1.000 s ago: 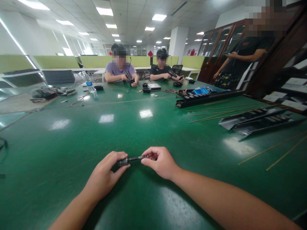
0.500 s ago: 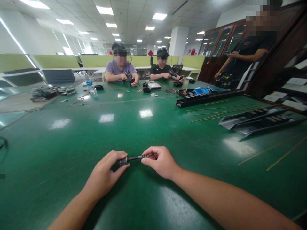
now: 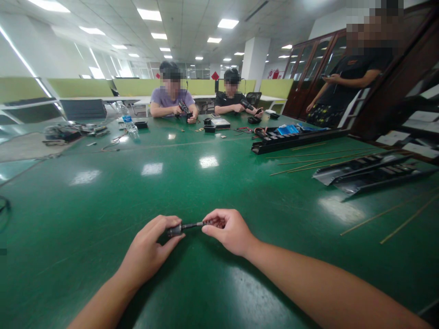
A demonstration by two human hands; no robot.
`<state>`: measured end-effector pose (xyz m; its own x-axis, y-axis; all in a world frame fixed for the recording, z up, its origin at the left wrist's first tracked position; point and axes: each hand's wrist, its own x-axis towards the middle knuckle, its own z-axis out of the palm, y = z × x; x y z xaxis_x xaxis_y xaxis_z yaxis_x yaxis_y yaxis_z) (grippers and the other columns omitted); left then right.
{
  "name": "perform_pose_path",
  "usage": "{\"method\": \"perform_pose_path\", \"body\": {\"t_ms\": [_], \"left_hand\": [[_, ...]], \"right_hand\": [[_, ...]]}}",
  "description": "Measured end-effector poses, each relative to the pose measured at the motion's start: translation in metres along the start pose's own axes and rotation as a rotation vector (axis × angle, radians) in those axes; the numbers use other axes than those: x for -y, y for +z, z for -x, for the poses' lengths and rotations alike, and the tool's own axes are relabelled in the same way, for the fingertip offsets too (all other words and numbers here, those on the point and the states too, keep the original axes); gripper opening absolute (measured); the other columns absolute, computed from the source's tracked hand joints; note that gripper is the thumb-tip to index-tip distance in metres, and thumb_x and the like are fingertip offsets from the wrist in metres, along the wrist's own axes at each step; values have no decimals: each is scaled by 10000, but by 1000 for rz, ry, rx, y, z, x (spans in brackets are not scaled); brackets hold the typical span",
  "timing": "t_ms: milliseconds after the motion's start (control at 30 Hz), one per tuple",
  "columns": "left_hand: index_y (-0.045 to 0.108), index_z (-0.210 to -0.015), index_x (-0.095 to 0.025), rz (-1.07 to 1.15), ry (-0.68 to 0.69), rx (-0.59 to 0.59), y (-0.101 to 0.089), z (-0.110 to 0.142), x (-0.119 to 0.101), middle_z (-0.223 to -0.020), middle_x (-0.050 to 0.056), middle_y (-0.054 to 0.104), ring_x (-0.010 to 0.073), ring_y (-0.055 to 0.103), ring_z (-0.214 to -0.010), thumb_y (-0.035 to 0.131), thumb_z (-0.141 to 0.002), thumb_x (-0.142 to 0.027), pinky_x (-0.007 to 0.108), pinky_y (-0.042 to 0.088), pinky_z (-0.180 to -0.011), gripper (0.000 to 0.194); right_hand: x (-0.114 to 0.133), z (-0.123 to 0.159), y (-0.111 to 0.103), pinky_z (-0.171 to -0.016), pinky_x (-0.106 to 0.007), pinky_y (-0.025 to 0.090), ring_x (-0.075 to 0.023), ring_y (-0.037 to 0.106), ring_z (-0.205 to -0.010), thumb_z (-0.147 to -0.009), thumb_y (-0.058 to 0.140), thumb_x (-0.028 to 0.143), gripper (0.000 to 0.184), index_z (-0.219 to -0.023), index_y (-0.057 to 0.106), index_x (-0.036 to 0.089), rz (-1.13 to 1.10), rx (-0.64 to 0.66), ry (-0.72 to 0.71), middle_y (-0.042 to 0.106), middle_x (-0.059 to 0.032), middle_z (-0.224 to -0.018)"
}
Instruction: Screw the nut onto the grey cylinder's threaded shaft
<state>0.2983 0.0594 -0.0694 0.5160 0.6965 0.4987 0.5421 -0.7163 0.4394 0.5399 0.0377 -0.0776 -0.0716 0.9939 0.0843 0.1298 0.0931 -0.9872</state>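
Pinching the thick end of the dark metal rod between thumb and fingers, your left hand faces your right hand, whose fingers clamp the thin end. The rod's middle spans the gap, above the green surface. Farther off stands a bottle.

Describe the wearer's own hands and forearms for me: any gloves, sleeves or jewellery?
The left hand and right hand are both bare, with no gloves. No sleeve shows on the left forearm or the right forearm, and no watch, bracelet or ring is visible.
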Motion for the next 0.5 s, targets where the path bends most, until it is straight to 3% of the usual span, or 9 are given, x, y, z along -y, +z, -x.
{"method": "perform_pose_path", "body": {"t_ms": [133, 233, 367, 433, 500], "left_hand": [[616, -1109, -230, -16, -104, -28, -2, 1, 2, -1082, 49, 696, 202, 676, -1003, 665, -879, -393, 336, 551, -908, 287], [621, -1117, -219, -14, -248, -76, -3, -1, 1, -1067, 60, 706, 228, 686, -985, 674, -844, -498, 364, 557, -896, 394], [587, -1267, -210, 114, -484, -141, -7, -11, -3, -1087, 76, 721, 255, 698, -989, 604, -854, -583, 429, 551, -934, 557], [601, -1271, -188, 237, -574, -167, -15, -13, -3, -1095, 88, 730, 255, 706, -997, 573, -873, -590, 413, 561, -933, 567], [642, -1209, -172, 268, -574, -199, -32, -7, -1, -1079, 94, 739, 251, 716, -985, 575, -893, -553, 355, 595, -864, 500]], "right_hand": [[2, 0, -2, -570, -252, 424, -128, 552, -590, -760, 733, 309, 191, -849, 725, 141, -57, -67, -30, 657, -28, -685], [3, 0, -5, -578, -255, 444, -129, 566, -579, -832, 675, 373, 229, -804, 686, 146, -155, -94, -58, 644, -26, -657], [3, -1, -6, -554, -245, 436, -120, 556, -553, -866, 632, 444, 320, -744, 652, 148, -211, -82, -51, 628, -21, -633], [2, -2, -6, -549, -241, 434, -119, 556, -551, -872, 622, 461, 342, -743, 649, 146, -216, -73, -42, 626, -21, -631], [1, -3, -6, -548, -239, 433, -118, 557, -551, -873, 621, 463, 343, -746, 649, 145, -213, -60, -36, 629, -20, -633]]}}
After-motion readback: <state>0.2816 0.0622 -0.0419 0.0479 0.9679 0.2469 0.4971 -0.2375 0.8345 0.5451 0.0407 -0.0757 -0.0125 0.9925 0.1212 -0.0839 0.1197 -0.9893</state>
